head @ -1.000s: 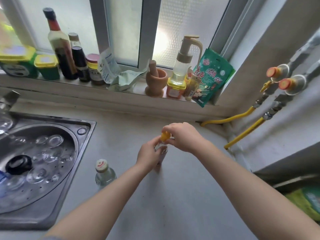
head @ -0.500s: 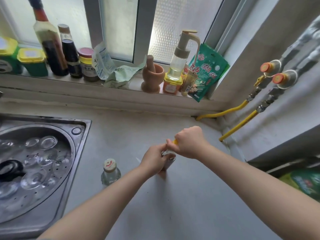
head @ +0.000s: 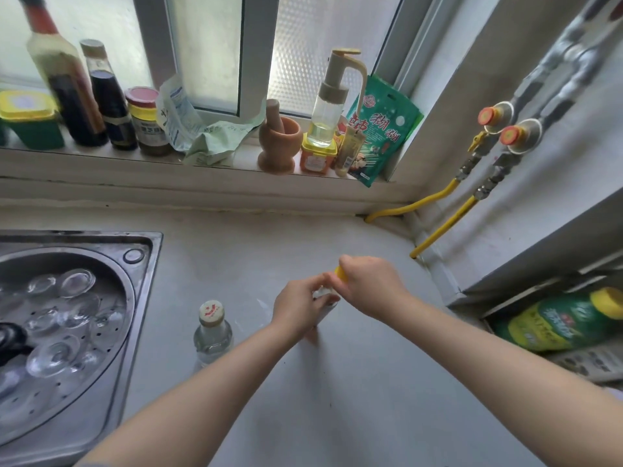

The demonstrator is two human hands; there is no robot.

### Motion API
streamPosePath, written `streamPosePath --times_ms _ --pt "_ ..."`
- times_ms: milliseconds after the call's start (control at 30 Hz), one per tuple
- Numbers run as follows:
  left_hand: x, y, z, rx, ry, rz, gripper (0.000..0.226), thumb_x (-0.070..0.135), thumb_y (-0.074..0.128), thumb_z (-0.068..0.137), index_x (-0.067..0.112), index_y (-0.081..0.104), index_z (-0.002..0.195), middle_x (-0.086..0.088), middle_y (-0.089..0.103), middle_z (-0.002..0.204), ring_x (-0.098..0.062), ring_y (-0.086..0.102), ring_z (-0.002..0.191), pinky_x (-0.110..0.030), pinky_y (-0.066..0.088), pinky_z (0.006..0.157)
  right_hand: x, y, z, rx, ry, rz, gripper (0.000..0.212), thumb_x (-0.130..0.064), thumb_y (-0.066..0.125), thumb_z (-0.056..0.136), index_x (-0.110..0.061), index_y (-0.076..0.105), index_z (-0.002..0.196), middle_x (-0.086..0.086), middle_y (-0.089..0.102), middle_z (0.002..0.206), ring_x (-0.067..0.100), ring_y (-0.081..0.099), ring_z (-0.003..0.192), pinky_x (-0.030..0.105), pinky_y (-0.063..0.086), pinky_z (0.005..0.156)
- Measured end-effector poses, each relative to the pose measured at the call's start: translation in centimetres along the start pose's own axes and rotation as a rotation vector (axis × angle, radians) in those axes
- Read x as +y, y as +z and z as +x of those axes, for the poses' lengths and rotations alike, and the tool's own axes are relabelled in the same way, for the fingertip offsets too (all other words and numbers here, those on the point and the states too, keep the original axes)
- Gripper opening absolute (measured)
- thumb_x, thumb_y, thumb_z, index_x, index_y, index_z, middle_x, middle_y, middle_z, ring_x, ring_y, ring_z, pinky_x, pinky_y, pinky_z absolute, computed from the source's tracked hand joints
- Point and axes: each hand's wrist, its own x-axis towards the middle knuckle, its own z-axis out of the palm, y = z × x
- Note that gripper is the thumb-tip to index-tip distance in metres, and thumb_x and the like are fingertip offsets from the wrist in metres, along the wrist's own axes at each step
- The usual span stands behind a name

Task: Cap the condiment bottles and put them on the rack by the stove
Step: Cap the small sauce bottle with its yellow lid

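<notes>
two hands on one small bottle (head: 323, 308) mid-bench. right hand (head: 369, 286) fingers curled tight over the yellow cap (head: 339, 274), only a sliver of it shows; left hand (head: 296, 306) fingers wrapped round the bottle body just below, hands touching at the neck. bottle looks near upright, top leaning slightly toward the right hand, so cap axis and neck axis are close to in line; can't tell if the cap is seated or threaded, the hand hides the joint. judgement: capping step in hand, right hand does the twist, left only braces. second bottle (head: 212, 335) stands upright on the bench (head: 337, 399) just left of the left hand, pale cap already on, left hand nearer to it. sink (head: 141, 261) further left. rack and stove not clearly in view; green bottle (head: 559, 321) lies on a low shelf at right.
</notes>
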Motion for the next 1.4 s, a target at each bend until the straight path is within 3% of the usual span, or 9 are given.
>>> streamPosePath --times_ms 100,200,267,433,633,767,967,1233,1400 --pt "0.4 0.4 -0.6 0.010 -0.006 0.046 0.027 0.035 0.068 0.079 0.038 0.066 0.106 0.009 0.070 0.098 -0.015 0.061 0.091 -0.029 0.045 0.075 0.7 -0.8 0.6 0.027 0.035 -0.150 0.038 -0.033 0.077 0.074 -0.012 0.055 0.052 0.008 0.058 0.045 0.027 0.057 0.039 0.022 0.030 0.038" --pt "0.2 0.1 -0.5 -0.062 0.000 -0.008 0.030 0.032 0.068 0.081 0.039 0.065 0.110 0.007 0.070 0.102 -0.016 0.061 0.093 -0.028 0.045 0.079 2.5 -2.8 0.5 -0.226 -0.145 0.029 0.032 -0.045 0.045 0.094 -0.017 0.060 0.100 0.002 0.067 0.092 0.023 0.062 0.086 0.034 0.044 0.064" --pt "0.1 -0.1 -0.3 -0.105 0.010 -0.012 0.031 0.029 0.066 0.082 0.038 0.065 0.112 0.007 0.070 0.105 -0.016 0.062 0.097 -0.030 0.047 0.084 3.2 -3.7 0.2 -0.306 -0.282 0.114 0.036 -0.049 0.044 0.093 -0.022 0.055 0.115 -0.005 0.063 0.104 0.017 0.057 0.097 0.031 0.044 0.075" --pt "-0.1 -0.2 0.0 -0.114 0.008 -0.014 0.029 0.029 0.065 0.083 0.039 0.065 0.110 0.008 0.071 0.105 -0.015 0.062 0.098 -0.032 0.048 0.087 3.7 -2.4 0.4 -0.173 -0.533 -0.073 0.030 -0.043 0.059 0.087 -0.014 0.061 0.092 0.001 0.063 0.082 0.023 0.061 0.074 0.032 0.049 0.062" --pt "0.0 -0.1 0.2 -0.076 -0.003 -0.015 0.028 0.031 0.065 0.083 0.041 0.064 0.109 0.008 0.071 0.104 -0.014 0.062 0.097 -0.033 0.049 0.086 3.6 -1.3 1.5 -0.031 -0.636 -0.252 0.043 -0.049 0.034 0.091 -0.015 0.056 0.077 0.000 0.056 0.070 0.021 0.052 0.062 0.029 0.040 0.058" --pt "-0.2 0.1 0.2 -0.057 -0.012 0.021 0.027 0.033 0.064 0.082 0.044 0.064 0.106 0.007 0.072 0.101 -0.016 0.062 0.096 -0.034 0.050 0.083 2.7 -1.2 1.6 -0.107 -0.481 -0.249 0.051 -0.051 0.028 0.089 -0.013 0.056 0.071 0.003 0.060 0.064 0.026 0.056 0.059 0.030 0.038 0.057" --pt "0.6 0.2 0.1 0.014 -0.094 0.042 0.027 0.036 0.071 0.078 0.038 0.067 0.105 0.008 0.070 0.111 -0.012 0.060 0.106 -0.026 0.043 0.081 0.1 -1.4 1.4 -0.374 0.089 -0.152 0.050 -0.054 0.025 0.096 -0.016 0.053 0.077 0.010 0.067 0.094 0.029 0.062 0.090 0.031 0.030 0.062" --pt "0.6 -0.4 0.3 -0.056 -0.071 0.020 0.032 0.042 0.065 0.071 0.050 0.063 0.102 0.009 0.072 0.101 -0.012 0.063 0.101 -0.036 0.050 0.087 2.7 -1.5 1.3 -0.071 -0.456 -0.204 0.048 -0.054 0.031 0.088 -0.016 0.054 0.069 0.000 0.058 0.063 0.024 0.054 0.057 0.030 0.036 0.059" --pt "0.4 0.0 0.1 0.001 -0.073 0.081 0.020 0.037 0.071 0.076 0.040 0.068 0.096 0.003 0.072 0.103 -0.015 0.062 0.102 -0.032 0.049 0.083 1.9 -0.8 1.5 -0.110 -0.309 -0.131 0.052 -0.051 0.035 0.089 -0.013 0.057 0.060 0.004 0.063 0.058 0.026 0.059 0.055 0.028 0.029 0.058"
